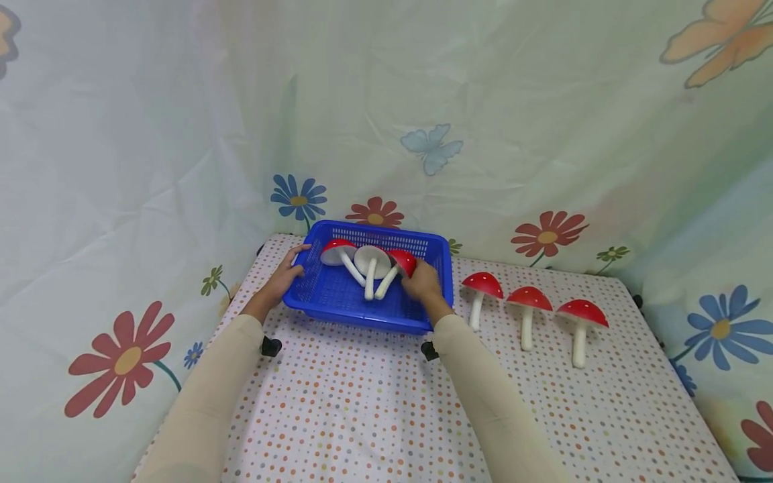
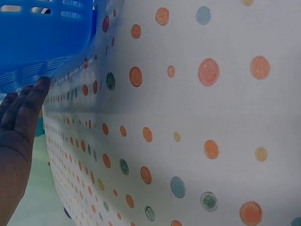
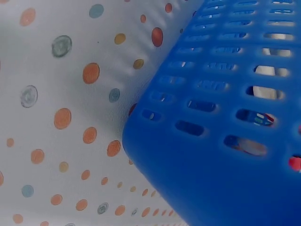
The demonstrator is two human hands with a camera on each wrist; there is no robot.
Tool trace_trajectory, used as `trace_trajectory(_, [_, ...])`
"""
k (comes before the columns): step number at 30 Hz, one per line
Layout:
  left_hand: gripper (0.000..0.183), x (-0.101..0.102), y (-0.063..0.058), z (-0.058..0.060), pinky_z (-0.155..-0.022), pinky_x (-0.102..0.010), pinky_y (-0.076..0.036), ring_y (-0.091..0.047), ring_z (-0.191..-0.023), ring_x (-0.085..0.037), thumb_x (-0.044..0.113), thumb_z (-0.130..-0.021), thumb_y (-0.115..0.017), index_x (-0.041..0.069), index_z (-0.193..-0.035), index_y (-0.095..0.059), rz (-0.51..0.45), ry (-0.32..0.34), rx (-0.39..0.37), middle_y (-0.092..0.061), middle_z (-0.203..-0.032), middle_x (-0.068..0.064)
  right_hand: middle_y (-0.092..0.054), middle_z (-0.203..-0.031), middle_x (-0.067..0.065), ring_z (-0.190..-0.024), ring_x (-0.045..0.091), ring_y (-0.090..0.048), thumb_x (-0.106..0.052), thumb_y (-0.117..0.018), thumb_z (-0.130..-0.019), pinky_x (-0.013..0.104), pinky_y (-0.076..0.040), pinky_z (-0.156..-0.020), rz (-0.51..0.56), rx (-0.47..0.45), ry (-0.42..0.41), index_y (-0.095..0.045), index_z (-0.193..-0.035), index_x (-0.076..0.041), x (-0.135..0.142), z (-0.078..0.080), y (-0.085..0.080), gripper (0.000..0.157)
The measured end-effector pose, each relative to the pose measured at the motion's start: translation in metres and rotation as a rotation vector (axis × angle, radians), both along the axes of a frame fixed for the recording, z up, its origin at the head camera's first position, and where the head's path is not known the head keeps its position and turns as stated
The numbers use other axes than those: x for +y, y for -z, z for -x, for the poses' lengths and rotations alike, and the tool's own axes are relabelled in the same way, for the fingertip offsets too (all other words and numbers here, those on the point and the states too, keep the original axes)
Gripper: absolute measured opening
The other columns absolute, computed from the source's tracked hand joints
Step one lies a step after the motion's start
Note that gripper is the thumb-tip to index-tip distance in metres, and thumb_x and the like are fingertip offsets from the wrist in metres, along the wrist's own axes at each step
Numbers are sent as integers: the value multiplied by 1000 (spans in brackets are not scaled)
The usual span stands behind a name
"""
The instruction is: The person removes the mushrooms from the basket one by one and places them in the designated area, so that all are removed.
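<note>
A blue plastic basket (image 1: pixel 338 320) with slotted walls stands on the dotted table. Three toy mushrooms with red caps and white stems lie inside: a left one (image 1: pixel 335 249), a middle one (image 1: pixel 376 255) with its pale underside up, and a right one (image 1: pixel 401 258). My left hand (image 1: pixel 282 278) holds the basket's left rim, thumb over the edge; its other fingers (image 2: pixel 28 110) lie along the outer wall. Reaching over the front right wall, my right hand (image 1: pixel 425 283) grips the right mushroom by its cap. Its fingertips are hidden, and the basket blocks the hand in the right wrist view.
Three more red-capped mushrooms lie in a slanting row right of the basket: a near-basket one (image 1: pixel 482 287), a centre one (image 1: pixel 529 300) and an outer one (image 1: pixel 582 314). A flower-printed curtain (image 1: pixel 374 134) hangs behind the table (image 1: pixel 338 402) and at both sides.
</note>
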State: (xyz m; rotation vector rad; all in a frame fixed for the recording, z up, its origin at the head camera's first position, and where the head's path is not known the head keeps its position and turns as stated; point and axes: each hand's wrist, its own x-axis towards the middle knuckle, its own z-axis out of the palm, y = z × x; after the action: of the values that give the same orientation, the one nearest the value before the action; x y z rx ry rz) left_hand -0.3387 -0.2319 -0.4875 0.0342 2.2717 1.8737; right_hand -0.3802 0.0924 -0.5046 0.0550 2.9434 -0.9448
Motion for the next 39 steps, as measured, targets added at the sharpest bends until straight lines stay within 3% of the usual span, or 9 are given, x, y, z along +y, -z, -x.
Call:
trace_trajectory(6, [70,0,0,0,-113,-61,-25,-19,-147,-47,1,-90,-41,19,-156,-24,8,-5,7,-3,-166,-15,-58,-134,22,-123,36,-58,-18,-59,-91,47,-46,-104,23,103,46,-45,-142,-1,0,2,-2,56])
trace_trajectory(16, [70,0,2,-1,-115,-64,-22,-12,-149,-46,1,-91,-40,20,-156,-23,15,-3,-7,0,-167,-15,-64,-111,14,-100,31,-62,-17,-61,-88,45,-50,-89,98,299,121,-57,-124,-5,-2,-1,-7,39])
trace_trajectory(28, [70,2,0,-1,-114,-63,-23,-15,-148,-47,2,-91,-41,22,-156,-25,16,-13,-5,-2,-166,-15,-65,-107,10,-97,28,-67,-20,-63,-90,42,-53,-83,100,534,142,-71,-114,-8,1,-3,-12,28])
trace_trajectory(39, [70,2,-2,-2,-114,-63,-24,-16,-148,-47,2,-91,-40,21,-156,-23,12,-8,-9,-1,-166,-15,-60,-101,8,-92,23,-66,-20,-66,-87,42,-52,-74,205,688,134,-76,-110,-13,2,-3,-10,26])
